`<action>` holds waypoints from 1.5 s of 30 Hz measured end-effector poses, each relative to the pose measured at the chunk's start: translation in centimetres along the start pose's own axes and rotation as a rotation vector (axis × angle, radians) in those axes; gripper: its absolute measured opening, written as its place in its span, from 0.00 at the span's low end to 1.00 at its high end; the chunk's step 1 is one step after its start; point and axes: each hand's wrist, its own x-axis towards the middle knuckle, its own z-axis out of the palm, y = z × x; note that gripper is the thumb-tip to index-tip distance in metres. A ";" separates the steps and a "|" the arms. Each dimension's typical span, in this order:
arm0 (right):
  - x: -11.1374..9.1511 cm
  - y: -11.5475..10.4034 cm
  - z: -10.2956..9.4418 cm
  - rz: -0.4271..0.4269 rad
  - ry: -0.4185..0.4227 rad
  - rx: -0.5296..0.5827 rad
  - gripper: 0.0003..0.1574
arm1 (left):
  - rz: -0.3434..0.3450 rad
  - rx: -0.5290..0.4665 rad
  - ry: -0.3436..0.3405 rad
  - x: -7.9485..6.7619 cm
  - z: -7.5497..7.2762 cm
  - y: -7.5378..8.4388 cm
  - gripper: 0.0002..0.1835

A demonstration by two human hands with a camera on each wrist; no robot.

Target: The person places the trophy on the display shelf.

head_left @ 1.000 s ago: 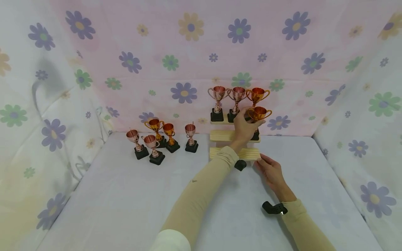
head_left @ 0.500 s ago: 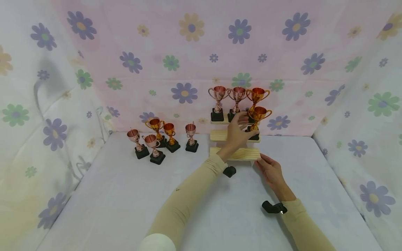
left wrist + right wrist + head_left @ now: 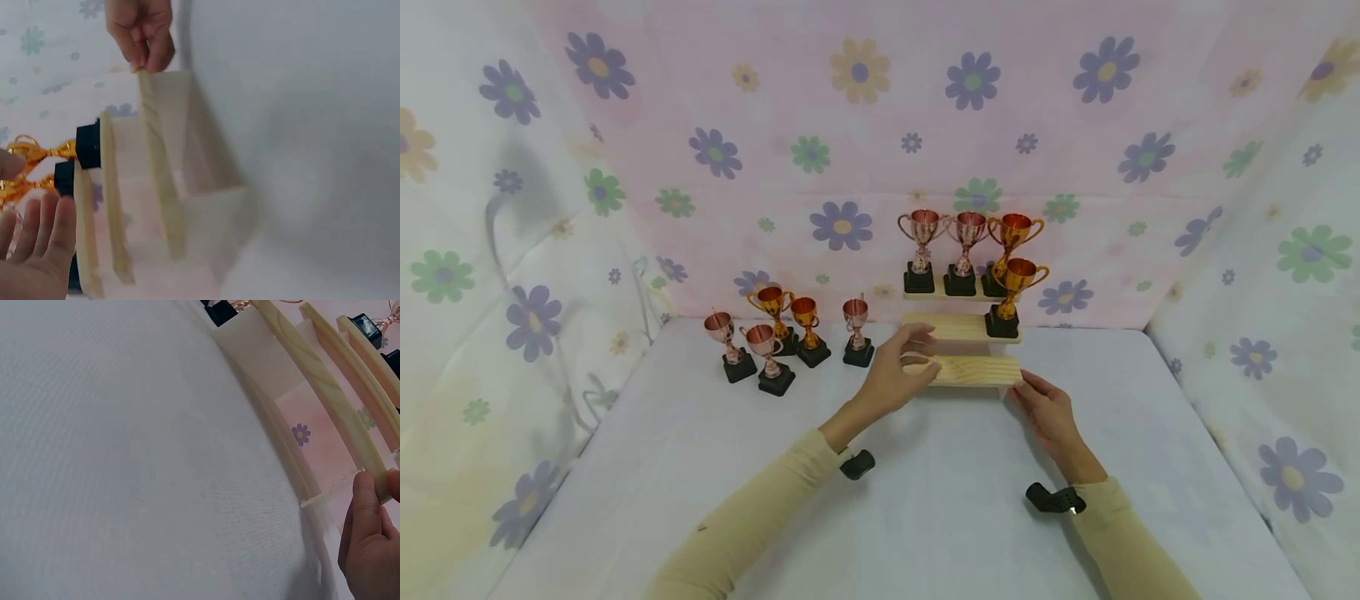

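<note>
A three-tier display shelf (image 3: 977, 372) has wooden boards on pale side panels. My right hand (image 3: 1051, 421) pinches the right end of its lowest board between thumb and fingers, as the right wrist view shows. My left hand (image 3: 891, 373), fingers spread and holding nothing, hovers in front of the shelf's left end. At the right end of the middle board stands a gold trophy cup (image 3: 1019, 277) on a black base. Along the top board stand a rose-gold trophy (image 3: 922, 225), a second rose-gold trophy (image 3: 969, 227) and another gold trophy (image 3: 1013, 229), partly hidden behind the middle-tier one.
Left of the shelf, several more trophies stand on the white table (image 3: 895, 517): a gold trophy (image 3: 771, 302) at the back, another gold one (image 3: 805, 315) beside it, and rose-gold ones, including a lone rose-gold trophy (image 3: 855, 315) nearest the shelf. Flowered cloth (image 3: 737, 200) walls surround the table.
My left hand has let go of the gold trophy, leaving it upright at the middle board's right end, and has drawn back left and toward me. The right hand keeps its place.
</note>
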 end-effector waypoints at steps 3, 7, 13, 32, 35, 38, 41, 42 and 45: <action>0.0 0.0 0.0 0.000 0.007 -0.001 0.35 | -0.067 0.052 -0.107 -2.5 -2.1 -0.7 0.27; 0.1 0.1 0.0 -0.002 0.009 -0.003 0.36 | -0.192 0.122 -0.239 -5.9 -5.2 -1.5 0.27; 0.1 0.2 0.1 0.003 0.009 -0.006 0.35 | -0.296 0.182 -0.328 -10.7 -11.2 -1.9 0.22; -0.1 -0.1 0.2 -0.001 0.005 -0.002 0.35 | -0.335 0.526 0.191 -15.1 -26.6 -3.6 0.20; 0.0 -0.1 0.2 -0.006 0.002 -0.015 0.35 | -0.255 0.443 0.430 -14.3 -27.0 -4.3 0.18; 0.0 -0.2 0.2 0.002 0.001 -0.014 0.36 | -0.178 0.316 0.608 -13.2 -27.3 -4.7 0.19; 0.0 -0.2 0.2 0.008 -0.002 -0.009 0.36 | -0.144 0.180 0.657 -12.0 -27.5 -4.6 0.21; 0.0 -0.1 0.2 0.009 -0.002 -0.007 0.36 | -0.142 0.154 0.651 -11.6 -27.5 -4.5 0.21; 0.0 -0.1 0.1 0.011 -0.001 -0.012 0.36 | -0.167 0.106 0.593 -10.6 -27.8 -4.5 0.25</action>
